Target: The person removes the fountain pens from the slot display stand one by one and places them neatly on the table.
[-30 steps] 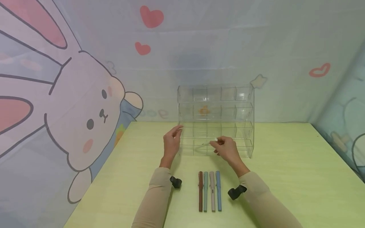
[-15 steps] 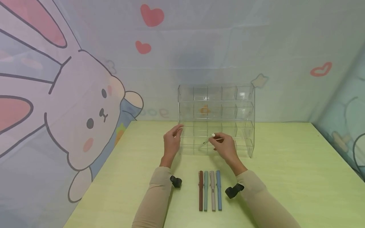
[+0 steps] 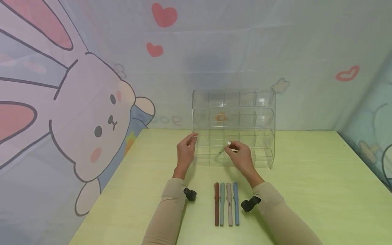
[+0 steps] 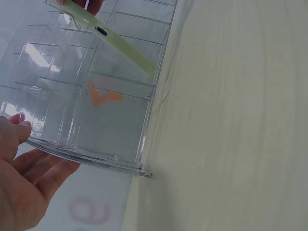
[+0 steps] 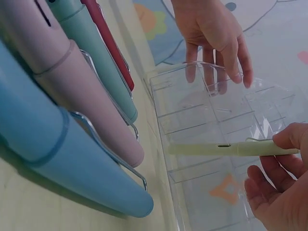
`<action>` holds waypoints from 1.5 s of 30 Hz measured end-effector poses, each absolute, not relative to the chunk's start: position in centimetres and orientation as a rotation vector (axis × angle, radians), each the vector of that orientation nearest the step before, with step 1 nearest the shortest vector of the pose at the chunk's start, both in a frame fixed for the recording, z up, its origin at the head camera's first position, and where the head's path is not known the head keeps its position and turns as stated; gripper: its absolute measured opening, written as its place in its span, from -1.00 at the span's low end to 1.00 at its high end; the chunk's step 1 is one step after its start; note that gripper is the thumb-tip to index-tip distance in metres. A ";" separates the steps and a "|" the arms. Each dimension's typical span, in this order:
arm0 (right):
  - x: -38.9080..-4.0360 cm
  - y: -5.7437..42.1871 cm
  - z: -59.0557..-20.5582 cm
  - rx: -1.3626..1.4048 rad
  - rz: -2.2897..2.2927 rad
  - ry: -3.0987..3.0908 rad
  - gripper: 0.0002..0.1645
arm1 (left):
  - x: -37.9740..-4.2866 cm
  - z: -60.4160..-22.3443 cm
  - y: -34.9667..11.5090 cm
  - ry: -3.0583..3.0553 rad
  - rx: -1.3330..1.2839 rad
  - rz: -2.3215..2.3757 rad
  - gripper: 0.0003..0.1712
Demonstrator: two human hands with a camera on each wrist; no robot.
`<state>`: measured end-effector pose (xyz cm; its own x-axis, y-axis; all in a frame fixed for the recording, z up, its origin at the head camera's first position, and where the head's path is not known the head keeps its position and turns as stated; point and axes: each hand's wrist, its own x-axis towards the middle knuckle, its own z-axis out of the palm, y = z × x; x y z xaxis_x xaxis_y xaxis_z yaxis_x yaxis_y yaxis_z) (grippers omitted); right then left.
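A clear tiered rack with small compartments stands upright at the back of the table. At its left side, my left hand grips the side panel, thumb on one face and fingers on the other. My right hand pinches a pale green pen near its clip end. The pen slants down to the left, its lower end at the lowest tier, near the second compartment from the left. Whether that end touches the rack's floor, I cannot tell.
In front of the rack lie a dark red pen, a green pen, a pinkish-beige pen and a blue pen, side by side. A printed cloth hangs behind the pale yellow-green table.
My right hand has shifted slightly left and up, and the pale green pen's clip end has risen, so it stands steeper. My left hand stays on the rack.
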<state>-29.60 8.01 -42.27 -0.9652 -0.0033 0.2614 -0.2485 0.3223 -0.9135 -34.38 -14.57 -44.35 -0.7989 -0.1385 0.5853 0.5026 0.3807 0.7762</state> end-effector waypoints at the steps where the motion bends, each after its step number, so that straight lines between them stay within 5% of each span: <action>1: -29.6 8.0 -42.3 0.232 1.709 -2.367 -0.57 | -34.4 -44.4 -14.5 -2.065 -0.314 -1.448 -0.76; 27: -28.2 8.3 -41.4 0.249 1.830 -1.908 -0.54 | -34.1 -44.9 -14.2 -2.082 -0.298 -1.477 -0.75; 45: -27.9 8.3 -39.0 0.604 1.919 -1.454 -0.57 | -34.4 -44.2 -14.6 -2.076 -0.301 -1.440 -0.76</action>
<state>-27.92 8.28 -39.02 -0.6842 0.2181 0.6959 -0.7290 -0.1759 -0.6616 -34.44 -14.59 -44.18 -0.8013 -0.1416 0.5813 0.4947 0.3896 0.7769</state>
